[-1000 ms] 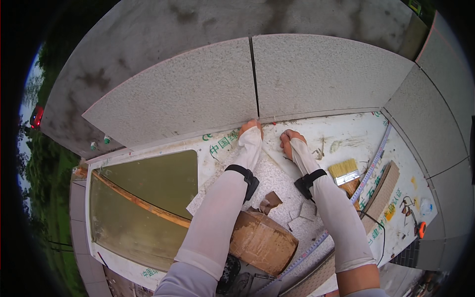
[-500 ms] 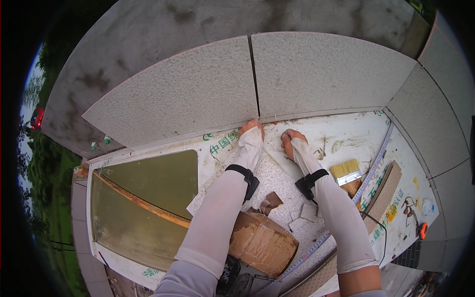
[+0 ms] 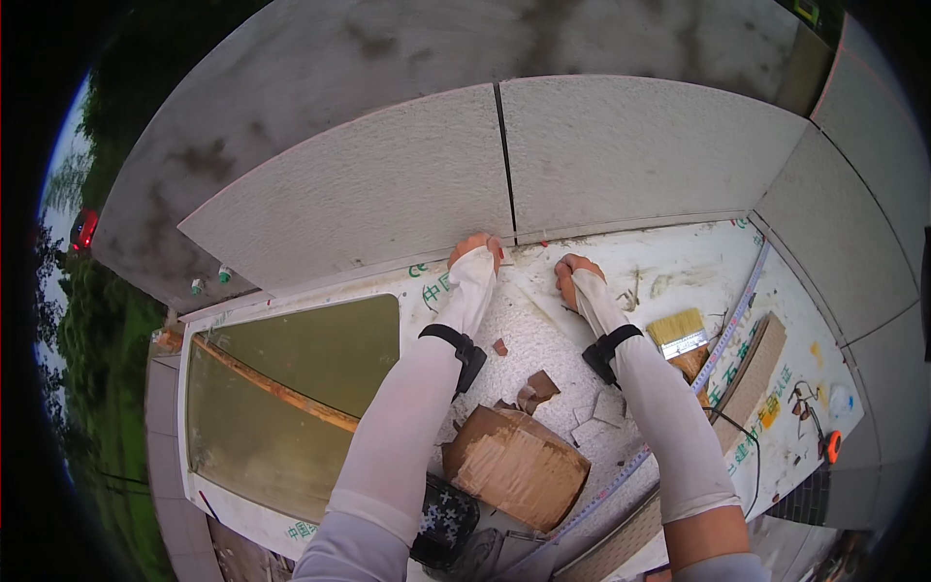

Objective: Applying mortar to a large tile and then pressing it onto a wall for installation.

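Observation:
My left hand (image 3: 474,250) is at the foot of the grey wall tile (image 3: 359,184), a little left of the dark upright joint (image 3: 506,165). Its fingers are curled against the tile's lower edge, and whatever they pinch is hidden. My right hand (image 3: 579,275) is closed over the white board (image 3: 669,257), right of the joint and apart from the wall. Nothing can be made out inside its folded fingers. A speckled pale slab (image 3: 529,325) lies beneath both wrists, with a small brown scrap (image 3: 500,346) on it.
A torn cardboard box (image 3: 519,466) sits between my forearms. To the right are a paintbrush (image 3: 681,337), a blue-white measuring strip (image 3: 742,306), a tan tile strip (image 3: 756,373) and an orange-edged tool (image 3: 833,446). A wooden strip (image 3: 276,386) crosses the greenish panel (image 3: 301,427) at left.
My left hand has shifted left along the tile's foot, leaving the joint's lower end in sight. The right hand stays closed in nearly the same place. The view has moved slightly.

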The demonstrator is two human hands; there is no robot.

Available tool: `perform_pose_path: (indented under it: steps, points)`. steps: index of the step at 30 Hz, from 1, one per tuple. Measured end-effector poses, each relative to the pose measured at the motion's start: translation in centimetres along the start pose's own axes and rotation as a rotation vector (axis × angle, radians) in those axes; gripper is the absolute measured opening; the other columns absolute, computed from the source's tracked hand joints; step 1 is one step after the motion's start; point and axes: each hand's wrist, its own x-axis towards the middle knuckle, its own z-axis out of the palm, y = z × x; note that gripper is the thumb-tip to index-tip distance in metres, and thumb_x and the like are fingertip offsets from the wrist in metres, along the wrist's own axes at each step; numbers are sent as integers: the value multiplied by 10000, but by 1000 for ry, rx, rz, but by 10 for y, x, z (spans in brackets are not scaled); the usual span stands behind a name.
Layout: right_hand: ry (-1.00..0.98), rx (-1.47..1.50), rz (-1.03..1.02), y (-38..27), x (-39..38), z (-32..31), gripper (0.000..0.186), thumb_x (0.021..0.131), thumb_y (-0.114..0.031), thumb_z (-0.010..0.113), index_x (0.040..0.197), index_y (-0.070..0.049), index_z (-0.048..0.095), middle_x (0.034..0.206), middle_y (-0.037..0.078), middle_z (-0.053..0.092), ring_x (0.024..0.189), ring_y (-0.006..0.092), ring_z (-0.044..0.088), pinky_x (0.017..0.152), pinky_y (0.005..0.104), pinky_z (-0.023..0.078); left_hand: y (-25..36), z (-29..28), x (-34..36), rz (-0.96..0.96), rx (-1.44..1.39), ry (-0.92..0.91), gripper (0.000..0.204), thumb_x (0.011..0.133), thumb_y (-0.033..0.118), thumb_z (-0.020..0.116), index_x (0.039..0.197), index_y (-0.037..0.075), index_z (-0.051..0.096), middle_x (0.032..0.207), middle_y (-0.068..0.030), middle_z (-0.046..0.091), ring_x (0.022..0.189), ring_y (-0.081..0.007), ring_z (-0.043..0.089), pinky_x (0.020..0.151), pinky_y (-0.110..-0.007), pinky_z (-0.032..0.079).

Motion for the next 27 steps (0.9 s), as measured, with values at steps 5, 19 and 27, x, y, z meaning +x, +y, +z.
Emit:
perform_pose_path:
  steps: [5,19,27]
  points:
    - [11,2,-15,0,-1,6,272,914,-224,476,893,-13,647,734,128,680,713,295,661,706,391,504,8,3,5,-18,199,-82,338,899,390,564,844,82,693,792,-184,679,752,-384,666,663,-489,514]
    - [-116,59,115,-10,-2,-7,248,927,-238,489,961,-43,638,925,217,668,906,411,627,800,467,491,0,33,12,148,269,31,322,863,387,603,818,77,681,721,-186,669,663,-380,666,600,-502,517]
    - [-37,28,42,0,2,3,279,917,-239,478,898,-20,650,740,119,682,742,300,661,722,397,501,0,31,13,166,230,49,319,862,374,608,796,67,665,720,-191,667,668,-386,664,603,-504,515]
